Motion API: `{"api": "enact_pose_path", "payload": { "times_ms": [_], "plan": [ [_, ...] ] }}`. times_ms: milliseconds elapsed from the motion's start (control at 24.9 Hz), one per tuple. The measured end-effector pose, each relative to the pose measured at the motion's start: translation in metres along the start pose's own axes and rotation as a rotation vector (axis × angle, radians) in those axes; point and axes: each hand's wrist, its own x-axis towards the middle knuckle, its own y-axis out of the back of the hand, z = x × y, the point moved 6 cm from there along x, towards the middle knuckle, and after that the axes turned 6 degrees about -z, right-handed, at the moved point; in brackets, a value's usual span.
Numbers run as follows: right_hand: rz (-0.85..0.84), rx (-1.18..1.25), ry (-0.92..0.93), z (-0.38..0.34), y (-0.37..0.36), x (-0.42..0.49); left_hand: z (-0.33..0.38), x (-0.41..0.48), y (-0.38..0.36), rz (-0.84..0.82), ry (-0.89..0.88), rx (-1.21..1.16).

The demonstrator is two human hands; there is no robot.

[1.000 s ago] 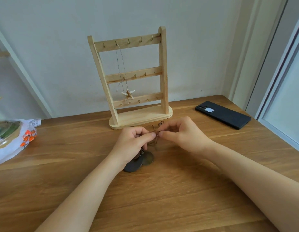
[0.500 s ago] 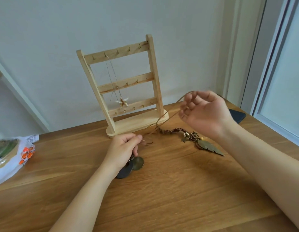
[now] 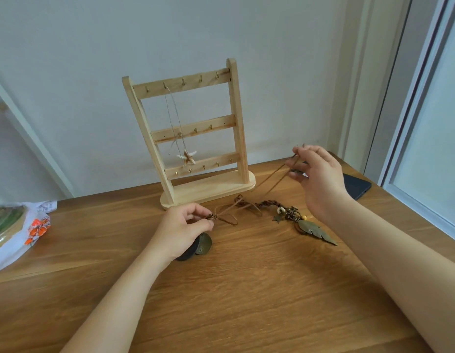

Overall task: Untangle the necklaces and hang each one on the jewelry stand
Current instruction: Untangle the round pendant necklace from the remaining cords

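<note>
A wooden jewelry stand (image 3: 235, 118) with three hooked bars stands at the back of the table. A starfish necklace (image 3: 187, 157) hangs from its top bar. On the table lies a brown cord necklace with a leaf pendant (image 3: 316, 231). My right hand (image 3: 314, 174) is raised to the right of the stand and pinches that brown cord (image 3: 271, 182), which runs taut down to the tangle. My left hand (image 3: 186, 229) pinches the knotted cords (image 3: 222, 216) on the table. Round disc pendants (image 3: 202, 244) lie partly hidden under my left hand.
A black phone (image 3: 355, 186) lies at the back right behind my right hand. A white plastic bag with orange print (image 3: 30, 230) sits at the left edge. A window frame runs along the right side. The wooden table (image 3: 246, 301) spreads towards me.
My right hand rose and moved right from the tangle, pulling a cord out. The leaf pendant necklace came free and now lies stretched on the table. My left hand stayed low.
</note>
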Motion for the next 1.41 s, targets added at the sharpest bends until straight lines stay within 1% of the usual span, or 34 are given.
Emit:
{"api": "enact_pose_path", "payload": {
  "times_ms": [80, 161, 241, 282, 322, 402, 483, 523, 604, 724, 805, 966, 1046, 1167, 1247, 1328, 1408],
  "plan": [
    [0.021, -0.38, 0.157, -0.006, -0.001, -0.005, 0.001, 0.001, 0.0, 0.002, -0.013, -0.023],
    [0.046, -0.652, 0.344, -0.014, -0.006, -0.013, 0.004, 0.001, 0.0, -0.018, -0.038, -0.045],
    [0.098, -0.754, 0.539, -0.025, -0.011, -0.025, 0.006, -0.001, -0.001, -0.034, -0.055, -0.077],
    [0.083, -0.759, 0.619, -0.029, -0.014, -0.03, 0.007, -0.001, -0.002, -0.046, -0.06, -0.089],
    [0.002, -0.75, 0.654, -0.029, -0.021, -0.033, 0.008, -0.001, -0.003, -0.059, -0.068, -0.096],
    [-0.305, -0.752, 0.588, -0.016, -0.043, -0.042, 0.012, -0.002, -0.007, -0.095, -0.094, -0.099],
    [-0.595, -0.824, 0.511, 0.006, -0.063, -0.054, 0.015, -0.003, -0.012, -0.133, -0.108, -0.114],
    [-0.689, -0.857, 0.495, 0.015, -0.068, -0.059, 0.016, -0.003, -0.014, -0.151, -0.108, -0.123],
    [-0.778, -0.888, 0.468, 0.024, -0.073, -0.063, 0.018, -0.004, -0.017, -0.175, -0.114, -0.134],
    [-0.802, -0.917, 0.452, 0.027, -0.074, -0.065, 0.02, -0.005, -0.019, -0.183, -0.123, -0.133],
    [-0.786, -0.919, 0.408, 0.029, -0.074, -0.064, 0.022, -0.005, -0.019, -0.172, -0.127, -0.13],
    [-0.649, -0.785, 0.216, 0.032, -0.06, -0.052, 0.018, -0.005, -0.017, -0.132, -0.108, -0.146],
    [-0.668, -0.77, 0.219, 0.03, -0.061, -0.053, 0.017, -0.005, -0.015, -0.121, -0.109, -0.15],
    [-0.761, -0.896, 0.33, 0.03, -0.068, -0.059, 0.018, -0.005, -0.015, -0.134, -0.115, -0.156],
    [-0.713, -0.854, 0.34, 0.029, -0.065, -0.054, 0.018, -0.004, -0.017, -0.137, -0.112, -0.148],
    [-0.64, -0.766, 0.283, 0.029, -0.06, -0.048, 0.017, -0.004, -0.015, -0.124, -0.105, -0.149],
    [-0.665, -0.766, 0.261, 0.029, -0.06, -0.049, 0.016, -0.004, -0.014, -0.118, -0.102, -0.157]
  ]
}}
